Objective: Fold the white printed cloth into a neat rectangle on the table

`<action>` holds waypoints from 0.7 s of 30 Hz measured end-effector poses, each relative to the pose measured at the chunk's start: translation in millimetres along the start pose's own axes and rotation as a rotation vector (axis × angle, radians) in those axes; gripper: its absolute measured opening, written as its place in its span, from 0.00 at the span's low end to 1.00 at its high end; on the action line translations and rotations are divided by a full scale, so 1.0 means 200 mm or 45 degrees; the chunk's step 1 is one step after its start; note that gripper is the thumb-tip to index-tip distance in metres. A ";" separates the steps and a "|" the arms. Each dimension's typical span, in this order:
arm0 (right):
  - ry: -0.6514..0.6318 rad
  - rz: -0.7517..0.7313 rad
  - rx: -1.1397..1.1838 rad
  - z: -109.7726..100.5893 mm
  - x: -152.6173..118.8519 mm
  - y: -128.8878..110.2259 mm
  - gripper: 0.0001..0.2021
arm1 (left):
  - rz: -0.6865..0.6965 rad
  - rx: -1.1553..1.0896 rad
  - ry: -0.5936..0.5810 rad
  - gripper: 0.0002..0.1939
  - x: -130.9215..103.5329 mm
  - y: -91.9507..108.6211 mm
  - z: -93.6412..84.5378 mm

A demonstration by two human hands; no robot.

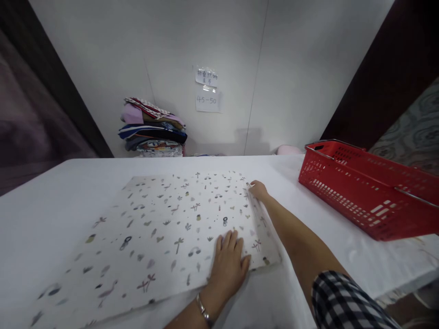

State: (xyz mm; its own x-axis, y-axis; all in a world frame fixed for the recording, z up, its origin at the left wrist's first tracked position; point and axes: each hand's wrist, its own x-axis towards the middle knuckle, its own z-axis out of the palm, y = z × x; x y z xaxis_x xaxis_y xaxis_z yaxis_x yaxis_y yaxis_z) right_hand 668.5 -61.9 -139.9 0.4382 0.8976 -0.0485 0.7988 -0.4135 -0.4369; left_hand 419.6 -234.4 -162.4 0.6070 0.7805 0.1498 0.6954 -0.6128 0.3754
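A white cloth (164, 233) printed with palms, flamingos and rainbows lies flat across the white table (30, 205). Near its front edge, right of the middle, my left hand (228, 269) rests palm down on it with the fingers spread. A silver bracelet (203, 310) is on that wrist. At the cloth's far right corner my right hand (258, 189) pinches the edge between thumb and fingers. The cloth's right side shows a raised fold below that hand.
A red plastic basket (363, 192) with metal handles stands at the right of the table. Folded fabrics (154, 130) are stacked at the back left. Two paper notes (207, 99) hang on the grey wall (291, 68). A pink item (288, 149) shows behind the table.
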 end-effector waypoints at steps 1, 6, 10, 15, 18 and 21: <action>0.003 -0.025 -0.021 0.00 -0.01 -0.01 0.20 | 0.000 -0.001 0.004 0.21 0.00 0.00 0.00; 0.026 -0.207 -0.144 0.04 -0.09 -0.08 0.20 | 0.010 0.022 -0.008 0.21 -0.01 0.00 0.00; 0.023 -0.271 -0.181 0.07 -0.12 -0.10 0.19 | 0.020 0.047 0.000 0.21 0.00 0.00 0.01; 0.035 -0.260 -0.150 0.08 -0.10 -0.06 0.20 | 0.022 0.046 0.009 0.21 0.00 -0.01 0.02; 0.040 -0.259 -0.096 0.08 -0.10 -0.05 0.19 | 0.024 0.045 0.003 0.21 0.00 -0.01 0.02; 0.065 -0.237 0.004 0.10 -0.11 -0.06 0.19 | 0.025 0.049 0.007 0.21 0.00 -0.01 0.02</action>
State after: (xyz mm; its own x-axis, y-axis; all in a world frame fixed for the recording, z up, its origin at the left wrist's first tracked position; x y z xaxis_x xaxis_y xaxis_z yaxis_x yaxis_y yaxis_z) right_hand 642.2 -73.9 -151.2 0.3033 0.9496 0.0787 0.8668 -0.2406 -0.4367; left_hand 419.3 -233.3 -166.8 0.6187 0.7687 0.1623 0.6974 -0.6324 0.3371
